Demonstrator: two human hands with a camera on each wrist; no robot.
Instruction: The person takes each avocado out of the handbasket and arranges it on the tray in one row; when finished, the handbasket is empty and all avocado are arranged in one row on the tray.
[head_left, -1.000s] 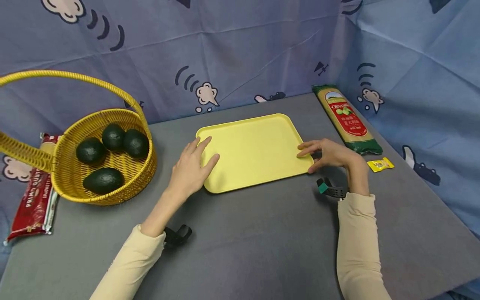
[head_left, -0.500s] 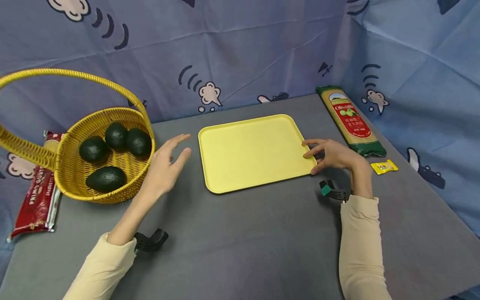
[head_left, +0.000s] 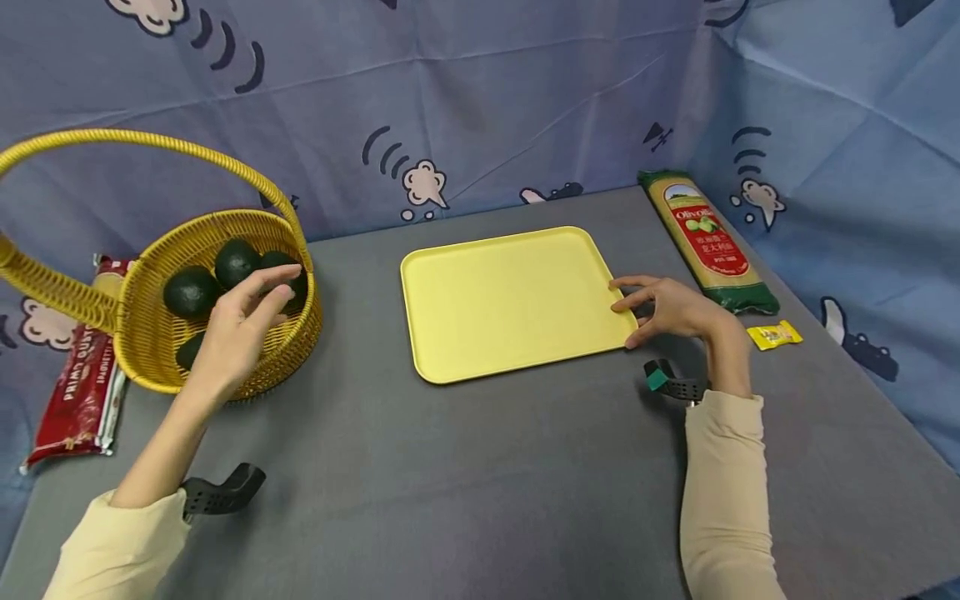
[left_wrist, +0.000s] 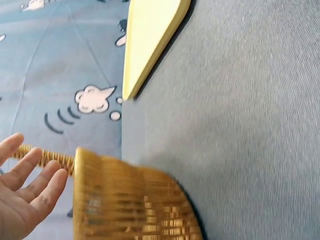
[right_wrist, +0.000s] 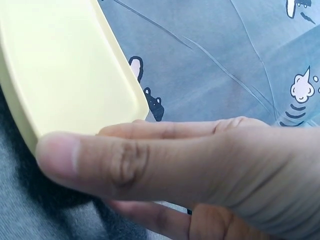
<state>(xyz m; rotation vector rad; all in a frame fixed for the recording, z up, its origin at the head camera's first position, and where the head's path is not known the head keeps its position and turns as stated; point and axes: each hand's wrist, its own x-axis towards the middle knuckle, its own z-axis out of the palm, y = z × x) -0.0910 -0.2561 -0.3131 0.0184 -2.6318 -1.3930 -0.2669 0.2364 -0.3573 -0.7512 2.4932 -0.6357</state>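
Note:
Over the front right part of a yellow wicker basket [head_left: 142,358] my left hand [head_left: 232,333] hovers with loosely bent fingers, holding nothing. Inside the basket lie several dark green avocados [head_left: 191,292]; the hand partly covers two of them. In the left wrist view the fingers [left_wrist: 47,192] are spread beside the basket's handle [left_wrist: 50,159]. My right hand [head_left: 675,308] grips the right edge of a flat yellow tray [head_left: 510,304], the thumb at its near corner. The right wrist view has the thumb [right_wrist: 100,157] across the tray's edge, with other fingers partly hidden behind it.
A red spaghetti pack [head_left: 78,396] lies left of the basket, partly behind it. Toward the right edge of the grey table [head_left: 465,483] are an Olivoilà pasta pack [head_left: 708,242] and a small yellow wrapped sweet [head_left: 775,335]. Patterned blue cloth [head_left: 510,108] hangs behind.
My left hand has left the tray's left side and moved left to above the basket. The right hand has stayed at the tray's right edge.

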